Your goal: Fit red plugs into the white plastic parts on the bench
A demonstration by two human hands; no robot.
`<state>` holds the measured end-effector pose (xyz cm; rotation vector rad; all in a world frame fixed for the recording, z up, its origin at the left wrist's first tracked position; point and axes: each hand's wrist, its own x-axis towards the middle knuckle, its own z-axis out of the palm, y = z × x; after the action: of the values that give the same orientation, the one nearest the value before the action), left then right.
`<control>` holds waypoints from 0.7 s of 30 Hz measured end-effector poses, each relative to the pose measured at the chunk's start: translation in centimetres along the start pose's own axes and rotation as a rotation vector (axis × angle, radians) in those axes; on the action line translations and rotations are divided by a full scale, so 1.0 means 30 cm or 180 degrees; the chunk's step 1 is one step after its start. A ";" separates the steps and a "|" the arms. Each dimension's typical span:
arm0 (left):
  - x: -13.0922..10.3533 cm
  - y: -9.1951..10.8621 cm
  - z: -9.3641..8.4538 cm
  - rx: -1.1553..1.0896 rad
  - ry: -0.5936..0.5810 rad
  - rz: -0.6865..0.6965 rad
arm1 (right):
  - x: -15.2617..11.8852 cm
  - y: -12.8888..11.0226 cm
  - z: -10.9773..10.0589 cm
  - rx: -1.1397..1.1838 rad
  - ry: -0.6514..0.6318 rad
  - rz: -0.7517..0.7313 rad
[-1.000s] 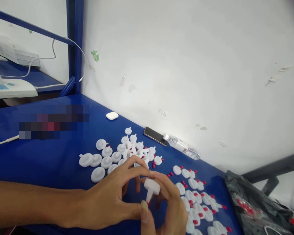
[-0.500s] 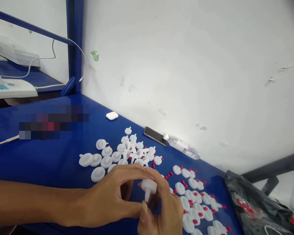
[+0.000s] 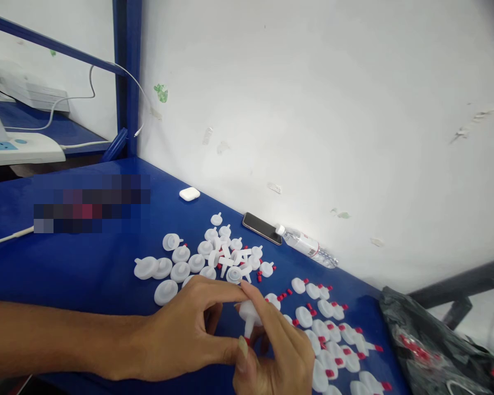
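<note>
Between both hands is a white round plastic piece (image 3: 250, 314) with a narrow stem pointing down and a red cap at the stem's end. My left hand (image 3: 181, 329) curls around its left side, index finger over the top and thumb near the red cap. My right hand (image 3: 278, 345) grips the piece from the right, its thumb at the cap. Behind the hands lies a pile of white round pieces (image 3: 180, 272) without caps. To the right lie several white pieces with red caps (image 3: 320, 330). Small loose red caps (image 3: 284, 294) are scattered between the groups.
A phone (image 3: 262, 228) and a plastic bottle (image 3: 302, 242) lie along the wall on the blue table (image 3: 86, 269). Farther left is a small white case (image 3: 190, 194). A dark plastic bag (image 3: 432, 340) stands at the right; a power strip (image 3: 24, 149) is at the left.
My right hand has shifted slightly right, its fingers now covering more of the held piece. Another white piece on the table beyond it has come into view. My left hand has barely moved.
</note>
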<state>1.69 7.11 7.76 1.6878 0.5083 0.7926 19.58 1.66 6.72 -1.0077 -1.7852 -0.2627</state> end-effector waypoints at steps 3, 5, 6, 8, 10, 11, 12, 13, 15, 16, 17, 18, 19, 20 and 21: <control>-0.003 -0.002 -0.002 0.0085 -0.0027 -0.0042 | 0.053 -0.005 -0.030 0.0301 -0.0323 -0.0288; -0.004 -0.004 -0.003 0.0116 -0.0061 -0.0061 | 0.059 -0.007 -0.034 0.0330 -0.0333 -0.0323; -0.004 -0.004 -0.003 0.0121 -0.0077 -0.0066 | 0.049 -0.008 -0.029 0.0281 -0.0278 -0.0249; -0.005 -0.004 -0.003 0.0115 -0.0091 -0.0067 | 0.014 -0.009 -0.011 0.0143 -0.0096 -0.0004; -0.006 -0.001 -0.002 0.0093 -0.0070 -0.0046 | -0.025 -0.010 0.010 0.0007 0.0045 0.0212; -0.006 0.000 -0.001 0.0080 -0.0058 -0.0030 | -0.039 -0.011 0.019 -0.0070 0.0081 0.0266; -0.005 0.002 -0.001 0.0064 -0.0053 -0.0011 | -0.048 -0.012 0.024 -0.0129 0.0077 0.0274; -0.004 0.002 0.000 0.0049 -0.0051 0.0007 | -0.052 -0.013 0.027 -0.0190 0.0063 0.0266; -0.001 0.002 0.001 0.0025 -0.0053 0.0052 | -0.048 -0.016 0.028 -0.0273 0.0028 0.0245; 0.000 0.001 0.002 0.0018 -0.0042 0.0079 | -0.044 -0.017 0.026 -0.0280 0.0014 0.0240; 0.001 0.000 0.003 0.0011 -0.0028 0.0113 | -0.040 -0.019 0.024 -0.0276 0.0011 0.0241; 0.001 -0.002 0.003 0.0009 -0.0015 0.0138 | -0.037 -0.021 0.023 -0.0269 0.0018 0.0249; 0.001 -0.003 0.004 0.0010 -0.0002 0.0155 | -0.036 -0.023 0.021 -0.0274 0.0037 0.0258; -0.001 -0.004 0.005 0.0013 0.0007 0.0158 | -0.036 -0.025 0.020 -0.0285 0.0065 0.0275; -0.002 -0.004 0.005 0.0017 0.0020 0.0155 | -0.038 -0.028 0.020 -0.0300 0.0090 0.0307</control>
<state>1.75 7.00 7.61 1.7088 0.4755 0.8326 18.71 0.90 5.72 -1.1480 -1.7067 -0.3017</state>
